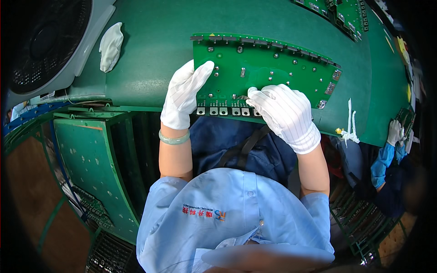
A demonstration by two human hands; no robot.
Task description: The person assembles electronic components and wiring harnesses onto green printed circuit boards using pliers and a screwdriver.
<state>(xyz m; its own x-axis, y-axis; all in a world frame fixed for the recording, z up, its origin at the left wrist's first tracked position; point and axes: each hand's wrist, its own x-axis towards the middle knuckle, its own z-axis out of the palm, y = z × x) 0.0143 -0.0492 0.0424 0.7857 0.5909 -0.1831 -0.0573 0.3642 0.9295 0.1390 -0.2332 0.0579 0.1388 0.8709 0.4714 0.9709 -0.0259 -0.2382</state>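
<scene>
A large green circuit board [255, 68] lies tilted over the near edge of the green bench, solder joints facing up. Dark connectors run along its far edge, and several flat transistors [223, 111] stick out on its near edge. My left hand [184, 93], in a white striped glove, grips the board's left end with the thumb on top. My gloved right hand [284, 111] rests over the near edge right of the middle, its thumb and forefinger pinched near the row of transistors. Whatever lies between those fingertips is too small to make out.
A crumpled white glove [111, 47] lies at the far left beside a fan [54, 45]. More circuit boards [343, 16] sit at the back right. White strips [349, 125] hang at the bench edge. At the right, a co-worker's gloved hand [395, 133] is near another board. A green rack [91, 159] stands left.
</scene>
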